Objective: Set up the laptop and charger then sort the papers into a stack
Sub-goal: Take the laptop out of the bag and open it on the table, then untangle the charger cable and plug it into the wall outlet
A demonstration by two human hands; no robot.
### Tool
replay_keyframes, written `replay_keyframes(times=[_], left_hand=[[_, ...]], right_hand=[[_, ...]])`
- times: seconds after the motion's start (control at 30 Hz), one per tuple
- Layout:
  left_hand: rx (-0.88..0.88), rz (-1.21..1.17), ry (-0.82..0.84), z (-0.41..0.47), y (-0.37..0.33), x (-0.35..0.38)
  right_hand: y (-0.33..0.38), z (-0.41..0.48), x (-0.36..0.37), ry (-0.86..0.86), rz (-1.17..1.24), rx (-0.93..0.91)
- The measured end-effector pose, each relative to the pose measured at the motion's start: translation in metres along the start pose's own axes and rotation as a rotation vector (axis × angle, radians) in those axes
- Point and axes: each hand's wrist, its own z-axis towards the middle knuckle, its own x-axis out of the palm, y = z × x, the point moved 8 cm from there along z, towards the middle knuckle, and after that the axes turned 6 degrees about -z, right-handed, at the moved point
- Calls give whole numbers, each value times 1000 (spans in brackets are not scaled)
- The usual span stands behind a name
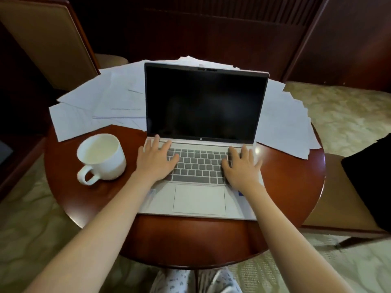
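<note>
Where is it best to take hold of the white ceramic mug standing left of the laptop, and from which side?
Probably by the loop handle of the white ceramic mug, coming from the near left. The mug stands upright on the round red-brown wooden table, its handle turned toward the person, and the left hand lies closest.

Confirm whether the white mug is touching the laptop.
Apart. The head view shows a strip of bare table between the white mug and the laptop.
</note>
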Motion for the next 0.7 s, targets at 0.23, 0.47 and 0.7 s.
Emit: replay_keyframes(times=[0.23,0.47,0.7], left_hand=[[62,-1,129,-6,-34,-33],[161,56,190,-2,-68,-44],[231,115,290,-1,-93,-38]], right_hand=[[26,-12,-24,197,-84,-75],[35,-11,-40,235,-88,-21],[25,-19,-47,266,-34,65]])
